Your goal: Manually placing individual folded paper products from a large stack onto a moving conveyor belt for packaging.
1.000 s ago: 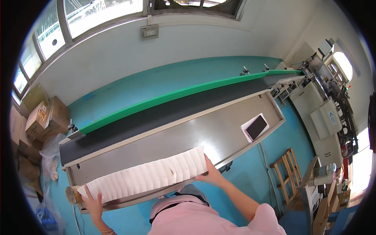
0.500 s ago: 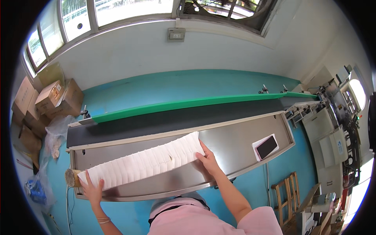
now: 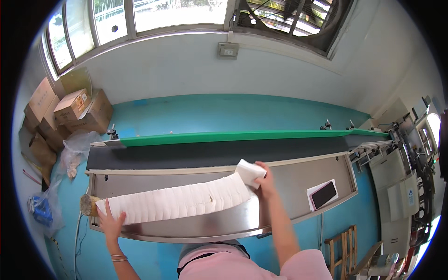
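Head view: a long row of white folded sheets lies on a metal tray, its long axis running along the tray and rising slightly from near left to far right. At its left end the left hand touches it with spread fingers; I cannot tell whether it grips. At its right end the right hand, slightly blurred, pinches a small white bundle, which slants up toward the tray's far edge.

Around it, left to right: a yellowish-brown round block sits just beside the row's left end; well apart on the right, a dark-screened phone rests tilted on a white sheet.

Behind the tray runs a dark conveyor belt with a green rail. On the left are cardboard boxes and clear plastic; below the pale wall spreads blue floor; on the right are a wooden frame and machinery.
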`<move>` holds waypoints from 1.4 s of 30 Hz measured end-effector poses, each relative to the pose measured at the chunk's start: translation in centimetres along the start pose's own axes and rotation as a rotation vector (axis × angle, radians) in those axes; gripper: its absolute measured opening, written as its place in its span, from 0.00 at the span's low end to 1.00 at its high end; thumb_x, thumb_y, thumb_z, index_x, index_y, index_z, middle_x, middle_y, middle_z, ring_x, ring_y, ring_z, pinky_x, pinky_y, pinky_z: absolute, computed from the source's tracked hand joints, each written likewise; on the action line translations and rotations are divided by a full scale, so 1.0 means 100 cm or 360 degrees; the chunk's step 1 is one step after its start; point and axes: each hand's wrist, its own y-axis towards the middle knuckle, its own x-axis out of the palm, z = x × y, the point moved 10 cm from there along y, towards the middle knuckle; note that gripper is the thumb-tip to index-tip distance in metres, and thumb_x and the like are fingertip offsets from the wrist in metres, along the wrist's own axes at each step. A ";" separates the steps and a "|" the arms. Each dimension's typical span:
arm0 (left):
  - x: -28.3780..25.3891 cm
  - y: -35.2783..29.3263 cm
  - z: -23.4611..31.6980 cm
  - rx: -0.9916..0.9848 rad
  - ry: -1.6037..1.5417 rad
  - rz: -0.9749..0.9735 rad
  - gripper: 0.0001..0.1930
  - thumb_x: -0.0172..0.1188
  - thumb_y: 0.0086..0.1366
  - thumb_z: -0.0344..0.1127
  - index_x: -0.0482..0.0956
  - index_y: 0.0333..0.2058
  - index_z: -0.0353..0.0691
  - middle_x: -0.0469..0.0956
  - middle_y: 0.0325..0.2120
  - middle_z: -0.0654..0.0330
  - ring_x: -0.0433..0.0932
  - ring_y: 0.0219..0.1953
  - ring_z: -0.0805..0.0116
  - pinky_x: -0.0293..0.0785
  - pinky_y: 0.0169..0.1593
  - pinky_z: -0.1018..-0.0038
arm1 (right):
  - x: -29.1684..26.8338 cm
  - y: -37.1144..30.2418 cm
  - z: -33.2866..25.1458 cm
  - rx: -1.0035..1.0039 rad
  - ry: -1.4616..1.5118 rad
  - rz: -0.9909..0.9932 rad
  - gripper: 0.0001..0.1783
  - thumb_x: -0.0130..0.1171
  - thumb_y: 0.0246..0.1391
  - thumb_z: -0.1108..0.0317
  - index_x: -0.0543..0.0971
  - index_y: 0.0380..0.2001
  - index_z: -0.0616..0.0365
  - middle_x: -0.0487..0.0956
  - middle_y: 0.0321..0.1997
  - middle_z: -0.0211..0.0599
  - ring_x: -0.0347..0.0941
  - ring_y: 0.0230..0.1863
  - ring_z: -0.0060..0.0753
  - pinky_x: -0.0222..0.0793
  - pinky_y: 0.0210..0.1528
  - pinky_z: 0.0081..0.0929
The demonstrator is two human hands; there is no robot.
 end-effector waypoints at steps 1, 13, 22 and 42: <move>-0.011 -0.001 -0.020 -0.0039 0.0020 0.0015 0.44 0.60 0.51 0.59 0.51 0.64 0.59 0.45 0.63 0.40 0.53 0.62 0.40 0.55 0.59 0.49 | 0.035 0.012 -0.022 0.0157 0.0174 -0.0054 0.40 0.44 0.25 0.84 0.67 0.53 0.58 0.72 0.45 0.41 0.71 0.49 0.42 0.69 0.54 0.39; 0.032 -0.025 -0.018 -0.0213 -0.0047 -0.0110 0.44 0.60 0.51 0.59 0.50 0.65 0.60 0.43 0.64 0.41 0.53 0.63 0.42 0.53 0.59 0.48 | 0.026 -0.098 0.014 -0.0155 -0.0486 0.0201 0.27 0.53 0.57 0.63 0.61 0.58 0.60 0.73 0.48 0.38 0.70 0.48 0.27 0.66 0.50 0.23; 0.029 -0.020 0.013 -0.0306 -0.0038 0.0021 0.42 0.57 0.52 0.62 0.50 0.64 0.65 0.41 0.65 0.46 0.53 0.62 0.42 0.53 0.59 0.48 | 0.051 -0.073 0.018 0.0254 -0.0332 -0.0114 0.27 0.49 0.57 0.75 0.63 0.60 0.61 0.72 0.54 0.35 0.68 0.52 0.24 0.62 0.54 0.21; 0.018 -0.026 0.012 -0.0268 -0.0045 -0.0011 0.43 0.59 0.51 0.61 0.51 0.64 0.61 0.44 0.63 0.41 0.54 0.62 0.39 0.54 0.58 0.47 | 0.010 -0.055 0.011 -0.0164 -0.0345 0.0133 0.29 0.55 0.55 0.72 0.59 0.59 0.62 0.72 0.50 0.37 0.69 0.46 0.25 0.65 0.50 0.21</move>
